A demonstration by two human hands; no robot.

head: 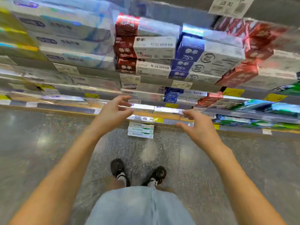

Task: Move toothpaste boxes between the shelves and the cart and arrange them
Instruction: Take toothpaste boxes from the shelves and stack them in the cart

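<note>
Reaching toward blurred shelf boxes [154,109], left hand [112,112] and right hand [198,125], each grip released, empty.

shelves [146,79] carry stacked toothpaste boxes [155,47]; three boxes [140,132] sit stacked on the floor [48,143].

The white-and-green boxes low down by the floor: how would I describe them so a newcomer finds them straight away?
Start at the shelves and drop to the lowest edge, just above the speckled floor. Below the gap between the two open hands, left hand and right hand, sits a small stack of white-and-green boxes. Unlike the red and blue stacks higher up, it sits alone at floor level.
</note>
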